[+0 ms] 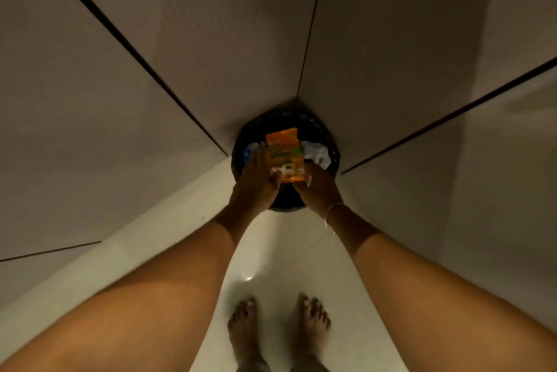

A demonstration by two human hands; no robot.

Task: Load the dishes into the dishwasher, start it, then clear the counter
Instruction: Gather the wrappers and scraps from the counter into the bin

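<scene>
An orange and green packet (pixel 284 156) is held over a round black bin (pixel 324 135) that stands on the floor in a corner of cabinet fronts. My left hand (pixel 254 183) holds the packet's left edge with the fingers lying along it. My right hand (pixel 316 188) pinches its lower right corner. White and blue rubbish (pixel 315 153) lies inside the bin under the packet.
Tall beige cabinet doors (pixel 211 40) close in on the left, ahead and on the right. The glossy white floor (pixel 265 254) runs back toward my bare feet (pixel 280 329). A thin bangle (pixel 331 212) sits on my right wrist.
</scene>
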